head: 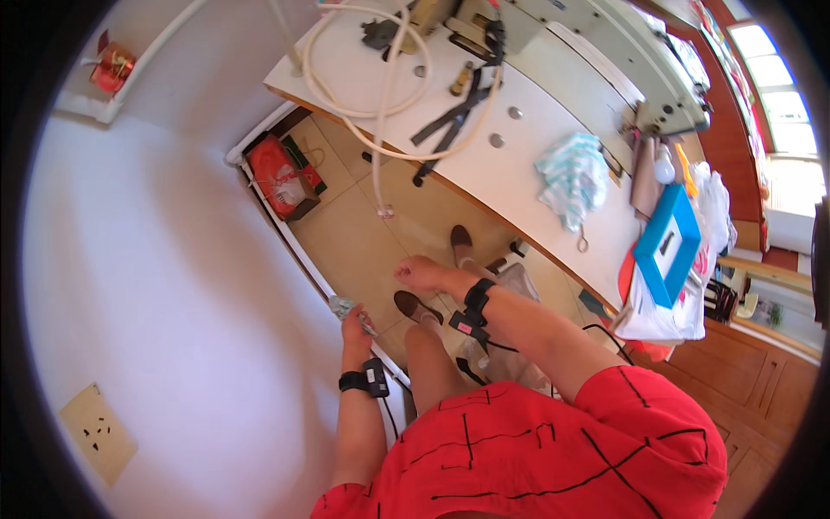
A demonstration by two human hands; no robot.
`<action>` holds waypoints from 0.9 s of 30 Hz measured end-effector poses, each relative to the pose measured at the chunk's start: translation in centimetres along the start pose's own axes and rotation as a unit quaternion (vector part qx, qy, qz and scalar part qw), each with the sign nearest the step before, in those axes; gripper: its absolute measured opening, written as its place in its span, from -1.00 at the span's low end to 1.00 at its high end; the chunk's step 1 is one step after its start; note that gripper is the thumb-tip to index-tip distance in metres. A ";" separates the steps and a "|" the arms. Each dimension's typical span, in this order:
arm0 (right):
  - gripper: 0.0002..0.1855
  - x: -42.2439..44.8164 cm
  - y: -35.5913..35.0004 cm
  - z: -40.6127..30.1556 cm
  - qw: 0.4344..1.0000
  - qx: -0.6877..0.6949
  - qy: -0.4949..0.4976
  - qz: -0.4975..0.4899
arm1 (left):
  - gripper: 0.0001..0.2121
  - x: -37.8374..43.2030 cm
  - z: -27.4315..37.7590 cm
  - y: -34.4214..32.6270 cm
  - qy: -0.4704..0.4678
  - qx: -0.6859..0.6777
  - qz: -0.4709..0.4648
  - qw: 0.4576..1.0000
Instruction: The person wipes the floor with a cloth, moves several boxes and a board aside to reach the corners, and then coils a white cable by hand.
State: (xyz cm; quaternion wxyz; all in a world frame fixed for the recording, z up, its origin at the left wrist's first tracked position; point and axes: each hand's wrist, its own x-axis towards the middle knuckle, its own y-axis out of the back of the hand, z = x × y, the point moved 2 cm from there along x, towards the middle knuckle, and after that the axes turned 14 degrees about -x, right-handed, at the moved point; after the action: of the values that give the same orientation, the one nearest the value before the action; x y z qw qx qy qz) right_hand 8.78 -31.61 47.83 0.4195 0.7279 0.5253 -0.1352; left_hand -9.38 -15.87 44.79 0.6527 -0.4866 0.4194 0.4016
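Observation:
My left hand point(357, 329) grips a crumpled light grey-green cloth point(342, 306). Parts of the cloth stick out on both sides of the fingers, beside the white pipe low on the wall. Whether it touches the pipe cannot be told. To the right, my right hand point(420, 272) hangs over the tiled floor with its fingers curled in, and nothing shows in it. Below that hand is a brown shoe point(415, 306) on my foot. A black strap point(478, 301) with a small box and a cable sits on each forearm.
A white worktable point(454, 146) carries a sewing machine point(609, 58), a striped cloth point(574, 178), scissors and a blue tray point(671, 250). A pale hose point(382, 130) loops over the table's edge. A box with red bags point(279, 181) stands by the wall point(162, 272).

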 end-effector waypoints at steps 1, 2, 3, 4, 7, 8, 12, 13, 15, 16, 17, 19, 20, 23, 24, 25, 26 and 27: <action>-0.73 -1.6 0.3 -1.2 0.999 0.035 -0.024 -0.009 | -0.88 -2.0 1.4 0.0 -0.008 0.020 0.010 1.000; -0.72 -3.5 1.0 -2.3 0.992 0.126 -0.020 -0.007 | -0.87 -3.6 2.8 0.3 -0.015 0.040 0.020 0.999; -0.73 -4.7 2.9 -1.6 0.993 0.117 -0.019 0.004 | -0.85 -3.0 3.1 0.4 -0.010 0.024 0.000 1.000; -0.73 -5.7 3.4 -1.0 0.993 0.114 -0.018 0.013 | -0.85 -3.6 3.3 0.1 -0.035 0.049 0.014 0.998; -0.73 -9.7 4.2 0.4 0.997 0.071 -0.022 0.000 | -0.84 -4.5 3.0 0.9 -0.072 0.077 0.060 0.993; -0.72 -10.8 3.7 1.5 0.999 0.036 -0.026 -0.005 | -0.85 -4.7 2.4 1.5 -0.071 0.083 0.073 0.991; -0.67 -13.0 2.5 4.5 0.999 0.003 -0.027 -0.027 | -0.88 -5.2 1.4 1.4 -0.068 0.137 0.082 0.985; -0.68 -13.6 2.5 4.6 1.000 -0.006 -0.019 -0.019 | -0.89 -5.4 1.3 1.2 -0.067 0.149 0.076 0.984; -0.68 -14.8 2.4 4.8 1.000 -0.025 -0.002 -0.003 | -0.92 -4.5 1.0 1.7 -0.070 0.190 0.052 0.978; -0.68 -15.3 2.3 5.1 1.000 -0.025 -0.003 0.000 | -0.92 -4.8 0.8 1.0 -0.073 0.196 0.049 0.977; -0.68 -15.7 2.2 5.4 1.000 -0.025 -0.003 0.003 | -0.91 -5.1 0.5 0.3 -0.076 0.203 0.047 0.975; -0.68 -16.8 2.6 4.9 0.999 -0.044 -0.009 -0.008 | -0.91 -6.2 0.3 -1.1 -0.076 0.228 0.049 0.969; -0.68 -17.4 2.9 4.8 0.998 -0.063 -0.018 -0.019 | -0.91 -6.8 0.3 -1.7 -0.075 0.241 0.051 0.966; -0.68 -18.9 3.4 3.9 0.996 -0.085 -0.010 -0.037 | -0.91 -8.1 0.9 -2.5 -0.081 0.273 0.067 0.956; -0.68 -19.9 3.6 4.0 0.995 -0.086 -0.009 -0.043 | -0.91 -9.2 0.8 -2.9 -0.078 0.268 0.050 0.959; -0.68 -20.7 4.0 4.1 0.997 -0.067 -0.002 -0.036 | -0.92 -10.1 0.9 -3.5 -0.083 0.269 0.046 0.958; -0.69 -21.3 4.4 4.3 0.998 -0.048 0.004 -0.030 | -0.92 -10.7 1.1 -4.4 -0.089 0.271 0.043 0.957; -0.69 -22.1 4.9 4.1 0.999 -0.027 0.011 -0.025 | -0.92 -11.5 1.3 -4.9 -0.093 0.274 0.040 0.956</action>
State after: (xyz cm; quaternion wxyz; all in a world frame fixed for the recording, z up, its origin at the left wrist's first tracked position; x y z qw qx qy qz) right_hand 4.93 -49.56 61.71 0.4301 0.7044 0.5510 -0.1233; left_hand -8.35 -16.92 57.25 0.7806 -0.2325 0.4696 0.3406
